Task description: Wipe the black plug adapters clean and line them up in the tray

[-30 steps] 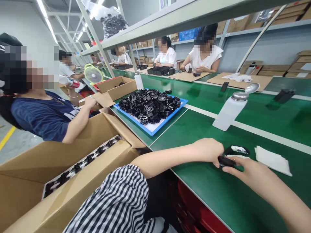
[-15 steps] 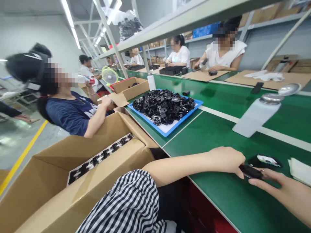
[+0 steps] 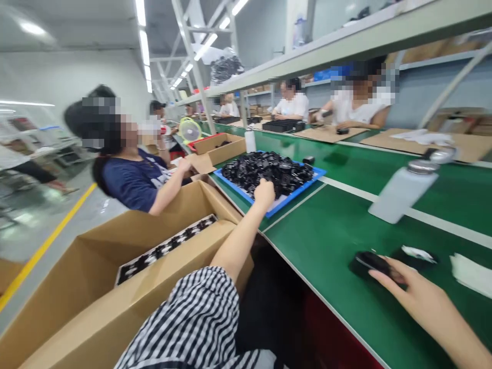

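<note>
My left hand [image 3: 265, 193] is at the front of the blue-edged tray [image 3: 282, 205], its closed fingers on the heap of black plastic parts [image 3: 284, 171]. Whatever it pinches there is too small to make out. Over the green table, my right hand [image 3: 403, 282] has its thumb and fingers round a black device [image 3: 371, 262]. Just behind that hand lies another dark piece [image 3: 417, 255] with a pale top. White sheets [image 3: 471, 274] rest at the right edge.
A white bottle [image 3: 403, 192] stands on the green table [image 3: 319, 246]. An open cardboard box [image 3: 77, 287] holding a tray of parts is at the left. A person in a blue shirt [image 3: 126, 177] sits beyond it. More people work across the table under a shelf [image 3: 326, 46].
My left hand has left the black device near my right hand and moved left to the heap in the tray. My right hand still holds the device. The view has shifted left.
</note>
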Tool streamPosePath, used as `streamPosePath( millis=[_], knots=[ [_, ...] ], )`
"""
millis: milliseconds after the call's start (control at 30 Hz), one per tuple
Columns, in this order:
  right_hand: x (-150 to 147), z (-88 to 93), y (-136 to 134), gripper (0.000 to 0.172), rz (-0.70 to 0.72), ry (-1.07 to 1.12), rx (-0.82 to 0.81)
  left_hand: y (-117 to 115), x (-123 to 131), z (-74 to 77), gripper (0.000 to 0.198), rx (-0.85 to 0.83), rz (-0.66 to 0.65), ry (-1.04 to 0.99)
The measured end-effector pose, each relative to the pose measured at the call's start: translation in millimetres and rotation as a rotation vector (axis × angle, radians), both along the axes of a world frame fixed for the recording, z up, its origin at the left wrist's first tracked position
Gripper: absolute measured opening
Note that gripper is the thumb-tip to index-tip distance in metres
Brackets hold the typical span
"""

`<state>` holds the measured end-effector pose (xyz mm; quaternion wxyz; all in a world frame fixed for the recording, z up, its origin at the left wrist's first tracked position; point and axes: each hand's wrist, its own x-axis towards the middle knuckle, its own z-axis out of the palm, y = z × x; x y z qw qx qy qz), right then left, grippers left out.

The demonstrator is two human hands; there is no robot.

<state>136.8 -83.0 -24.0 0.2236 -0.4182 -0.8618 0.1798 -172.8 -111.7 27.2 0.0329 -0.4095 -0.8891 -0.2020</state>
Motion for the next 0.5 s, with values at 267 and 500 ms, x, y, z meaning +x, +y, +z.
streamPosePath(
  millis=[267,500],
  knots=[
    [-1,13.0,-16,0.047,0.012,0.013,-0.264,-2,6,-1.0,0.015,0.198,-0.090,-0.053],
    [12,23.0,-7,0.037,-0.067,0.262,-0.375,16,49,-3.8,0.016,0.504,-0.324,-0.531]
  ],
)
